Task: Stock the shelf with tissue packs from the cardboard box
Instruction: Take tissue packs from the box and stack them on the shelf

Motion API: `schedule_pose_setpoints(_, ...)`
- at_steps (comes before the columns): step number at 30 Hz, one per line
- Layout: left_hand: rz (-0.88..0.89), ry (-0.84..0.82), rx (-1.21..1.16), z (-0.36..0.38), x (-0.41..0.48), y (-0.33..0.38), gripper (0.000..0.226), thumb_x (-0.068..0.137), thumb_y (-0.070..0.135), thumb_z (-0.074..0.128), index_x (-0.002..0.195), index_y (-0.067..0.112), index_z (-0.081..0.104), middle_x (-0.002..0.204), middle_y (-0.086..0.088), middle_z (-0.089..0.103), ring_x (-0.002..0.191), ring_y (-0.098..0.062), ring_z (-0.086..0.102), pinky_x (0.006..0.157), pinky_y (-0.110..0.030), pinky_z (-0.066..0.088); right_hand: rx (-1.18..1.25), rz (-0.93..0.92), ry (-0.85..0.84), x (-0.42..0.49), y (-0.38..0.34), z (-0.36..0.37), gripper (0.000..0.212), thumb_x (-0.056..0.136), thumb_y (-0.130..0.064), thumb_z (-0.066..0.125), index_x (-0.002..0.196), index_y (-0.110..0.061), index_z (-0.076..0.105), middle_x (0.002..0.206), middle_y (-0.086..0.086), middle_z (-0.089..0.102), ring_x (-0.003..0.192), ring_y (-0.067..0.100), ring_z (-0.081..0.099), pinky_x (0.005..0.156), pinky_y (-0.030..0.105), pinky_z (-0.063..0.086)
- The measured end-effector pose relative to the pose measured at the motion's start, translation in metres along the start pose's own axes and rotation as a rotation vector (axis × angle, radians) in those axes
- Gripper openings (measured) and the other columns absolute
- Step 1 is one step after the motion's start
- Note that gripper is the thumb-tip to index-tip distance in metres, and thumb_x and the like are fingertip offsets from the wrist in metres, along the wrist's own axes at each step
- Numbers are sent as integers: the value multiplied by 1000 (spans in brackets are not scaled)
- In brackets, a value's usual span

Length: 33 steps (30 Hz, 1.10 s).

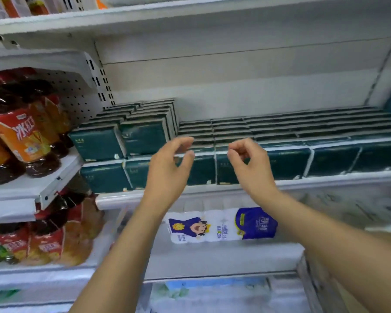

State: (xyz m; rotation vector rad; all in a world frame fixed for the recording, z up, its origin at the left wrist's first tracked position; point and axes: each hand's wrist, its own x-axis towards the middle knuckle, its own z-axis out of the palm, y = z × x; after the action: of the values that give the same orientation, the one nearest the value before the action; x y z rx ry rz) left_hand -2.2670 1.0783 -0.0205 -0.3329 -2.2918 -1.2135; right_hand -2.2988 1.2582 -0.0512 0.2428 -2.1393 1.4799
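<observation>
The left hand (169,170) is half open, thumb and curved fingers spread apart with nothing between them. The right hand (251,166) is curled more loosely and also holds nothing. Both hover in front of the dark green tissue packs (287,159), which fill the shelf (325,178) in one layer, with a second layer stacked at the left end. Whether either hand touches a pack cannot be told. Bottled drinks (20,136) stand further left.

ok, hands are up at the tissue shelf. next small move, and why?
Probably draw both hands back to fetch more packs. The left hand and right hand hover loosely curled, holding nothing, before the green tissue packs. The upper layer covers only the left end, so room remains on top. The box is out of view.
</observation>
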Motion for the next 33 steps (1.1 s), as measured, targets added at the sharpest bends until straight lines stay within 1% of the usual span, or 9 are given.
schedule_pose_setpoints(2, -81, -57, -183, 35, -17, 13, 23, 94, 11, 58, 107, 30, 65, 105, 13, 69, 97, 1, 63, 87, -18, 48, 32, 19, 63, -15, 16, -32, 12, 91, -7, 58, 88, -18, 63, 81, -2, 63, 72, 11, 56, 68, 25, 49)
schedule_pose_setpoints(6, -165, -247, -304, 108, -50, 38, 22, 94, 11, 58, 103, 30, 65, 100, 7, 72, 93, -8, 67, 87, -31, 54, 19, 106, 126, -42, 49, -99, 14, 91, -1, 56, 87, -14, 61, 76, -5, 60, 64, -2, 51, 61, 8, 38)
schedule_pose_setpoints(11, -229, -451, -304, 191, -84, 72, 21, 93, 11, 58, 98, 29, 66, 98, 1, 73, 92, -18, 68, 89, -43, 53, -62, 313, 148, -77, 104, -185, 12, 92, -2, 56, 84, -10, 60, 75, 8, 60, 62, 5, 52, 58, 13, 41)
schedule_pose_setpoints(14, -269, -540, -312, 233, -106, 89, 19, 94, 11, 59, 98, 28, 66, 99, 0, 72, 94, -19, 66, 90, -44, 52, -105, 477, 60, -104, 131, -234, 10, 90, 3, 57, 91, -5, 62, 77, 3, 58, 66, 4, 52, 61, 9, 42)
schedule_pose_setpoints(17, -300, -582, -337, 276, -128, 109, 19, 93, 11, 60, 95, 29, 67, 98, 0, 72, 95, -19, 66, 91, -39, 52, -149, 604, 33, -134, 157, -278, 8, 87, 3, 62, 91, -4, 65, 77, 5, 59, 70, 13, 52, 66, 20, 43)
schedule_pose_setpoints(20, -341, -617, -364, 319, -152, 130, 17, 91, 11, 62, 94, 27, 67, 97, -4, 72, 96, -21, 66, 88, -34, 51, -170, 724, 18, -167, 183, -317, 7, 87, -1, 64, 87, -8, 65, 76, 4, 59, 70, 14, 53, 66, 20, 45)
schedule_pose_setpoints(24, -329, -661, -318, 368, -172, 138, 15, 91, 16, 63, 100, 28, 68, 98, 5, 71, 93, -9, 64, 79, -17, 47, -159, 897, 18, -200, 212, -360, 10, 91, -8, 62, 83, -14, 64, 80, 5, 63, 79, 19, 59, 81, 37, 51)
schedule_pose_setpoints(27, -293, -732, -230, 397, -175, 137, 17, 92, 18, 62, 107, 25, 68, 102, 6, 70, 93, -4, 62, 78, -10, 43, -184, 960, 28, -215, 224, -383, 4, 93, -9, 60, 91, -8, 63, 80, 4, 60, 79, 19, 57, 76, 28, 47)
schedule_pose_setpoints(33, -187, -944, -39, 442, -162, 147, 33, 95, 20, 58, 129, 18, 58, 125, 5, 61, 116, -12, 56, 103, -29, 43, -188, 1069, 72, -239, 248, -412, 10, 90, -7, 63, 99, -10, 61, 85, 1, 60, 88, 18, 58, 86, 27, 44)
